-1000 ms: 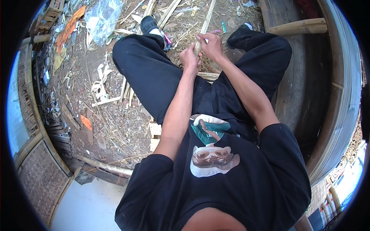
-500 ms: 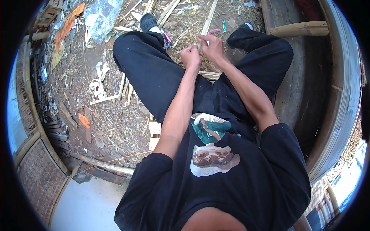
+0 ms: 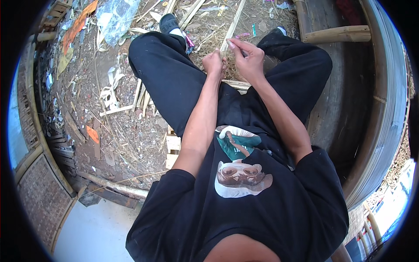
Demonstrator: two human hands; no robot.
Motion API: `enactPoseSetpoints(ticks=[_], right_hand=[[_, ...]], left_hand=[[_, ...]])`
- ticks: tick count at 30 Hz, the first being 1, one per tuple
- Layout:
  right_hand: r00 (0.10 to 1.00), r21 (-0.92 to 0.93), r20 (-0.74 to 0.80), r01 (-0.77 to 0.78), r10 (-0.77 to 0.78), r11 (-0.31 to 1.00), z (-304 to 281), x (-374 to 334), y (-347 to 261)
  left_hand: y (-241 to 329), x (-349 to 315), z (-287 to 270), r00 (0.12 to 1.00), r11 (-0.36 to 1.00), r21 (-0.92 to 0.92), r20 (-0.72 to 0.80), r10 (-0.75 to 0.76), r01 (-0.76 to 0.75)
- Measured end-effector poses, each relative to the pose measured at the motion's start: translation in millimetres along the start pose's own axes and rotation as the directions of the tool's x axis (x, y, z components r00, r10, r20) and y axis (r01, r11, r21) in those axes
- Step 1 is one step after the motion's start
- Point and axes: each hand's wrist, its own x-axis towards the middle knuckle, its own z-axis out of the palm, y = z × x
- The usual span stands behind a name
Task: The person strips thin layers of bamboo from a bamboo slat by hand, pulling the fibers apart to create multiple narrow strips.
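Note:
A long pale strip (image 3: 234,22), apparently split bamboo, runs from the top edge down to my hands between my bent legs. My left hand (image 3: 213,64) is closed around its near end, knuckles up. Beside it on the right, my right hand (image 3: 250,59) is closed, with thumb and forefinger pinched at the strip's right edge. A small dark patch shows between its fingers; I cannot make out what it is. Whether those fingertips grip the strip or only touch it is unclear.
More pale strips (image 3: 192,13) lie beyond my sandalled left foot (image 3: 169,24). Clear plastic sheeting (image 3: 117,19) and an orange scrap (image 3: 79,27) litter the dirt floor at left. A bamboo pole (image 3: 338,34) and a dark wooden bench (image 3: 336,87) stand close on my right.
My right hand has shifted right and slightly nearer me, apart from the left hand, and has turned. My left hand stays closed on the strip, almost unmoved.

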Motion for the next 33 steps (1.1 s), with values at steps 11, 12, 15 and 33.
enactPoseSetpoints(ticks=[11,12,15,33], right_hand=[[0.953,-0.546,0.098,-0.189,0.286,0.816,-39,20,67],[0.955,-0.601,0.117,-0.150,0.272,0.785,-39,20,69],[0.922,-0.543,0.096,-0.268,0.376,0.796,-31,25,70],[0.885,-0.347,0.347,-0.188,0.312,0.919,-3,45,83]], left_hand=[[9,-5,3,0.980,0.990,-0.101,0.186,-0.076,0.096],[10,-6,4,0.979,0.991,-0.096,0.191,-0.071,0.091],[11,-7,4,0.978,0.993,-0.075,0.194,-0.072,0.088],[6,-9,3,0.916,0.979,-0.147,0.394,-0.075,0.143]])
